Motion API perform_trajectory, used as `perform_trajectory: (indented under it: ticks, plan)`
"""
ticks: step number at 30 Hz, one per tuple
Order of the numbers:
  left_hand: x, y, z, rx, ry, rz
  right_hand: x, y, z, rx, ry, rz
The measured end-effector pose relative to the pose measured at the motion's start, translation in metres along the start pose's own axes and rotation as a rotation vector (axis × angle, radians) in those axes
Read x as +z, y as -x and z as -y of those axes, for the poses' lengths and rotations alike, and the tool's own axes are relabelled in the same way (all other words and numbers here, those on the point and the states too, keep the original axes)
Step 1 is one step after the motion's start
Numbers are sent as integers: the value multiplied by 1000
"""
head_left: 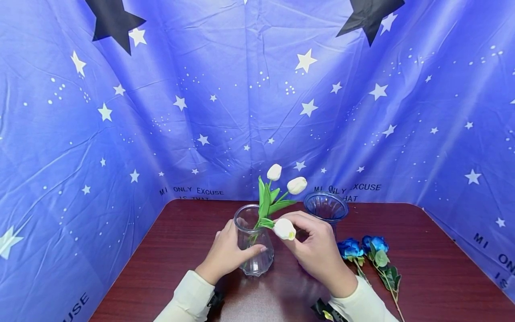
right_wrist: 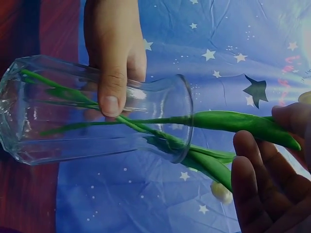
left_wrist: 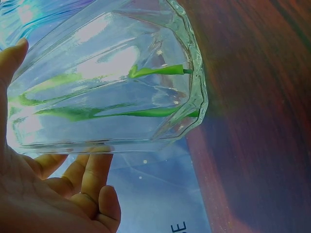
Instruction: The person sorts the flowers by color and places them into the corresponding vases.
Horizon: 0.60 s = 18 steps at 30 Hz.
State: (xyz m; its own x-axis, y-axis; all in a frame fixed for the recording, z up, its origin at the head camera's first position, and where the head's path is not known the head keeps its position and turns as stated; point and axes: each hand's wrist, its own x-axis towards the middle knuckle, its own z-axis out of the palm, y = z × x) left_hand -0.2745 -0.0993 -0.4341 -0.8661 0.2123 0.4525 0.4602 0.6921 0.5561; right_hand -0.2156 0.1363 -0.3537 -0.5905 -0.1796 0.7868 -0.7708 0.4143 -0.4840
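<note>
Nearest, the left hand [head_left: 227, 250] grips a clear glass vase [head_left: 257, 264], thumb across the front, fingers round the far side. The vase stands upright at the middle of the tabletop [head_left: 434, 259]; its faceted wall looks hard, smooth and likely slippery, probably weighty toward the base and breakable if knocked. The body below the flared rim seems the sound place to hold it.

The right hand [head_left: 318, 250], beside the rim, is mostly closed, thumb and forefinger pinching a white tulip [head_left: 284, 229] just below its bloom, the other fingers loosely bent. That tulip's stem passes through the mouth into the vase. It looks artificial and very light: the stem springy, the leaf soft enough to fold, the bloom easily squashed, so the stem is the better grip. Two other white tulips [head_left: 297, 185] stand in the vase, leaning toward its right side, stems crossing inside.

To the right lie two blue roses [head_left: 374, 245], with thin stems and loose leaves. Beyond the right hand is a blue glass vase [head_left: 326, 208], partly hidden, presumably just as brittle. Behind hangs a starry blue cloth [head_left: 249, 89].
</note>
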Motion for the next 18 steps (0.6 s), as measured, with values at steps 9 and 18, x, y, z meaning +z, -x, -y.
perform_trajectory:
  ticks: [9,18]
  plan:
    - [0,0,1,4,-8,-8,8,3,-4,15,9,33]
    - [1,0,1,8,-13,-8,13,4,-4,39,-22,49]
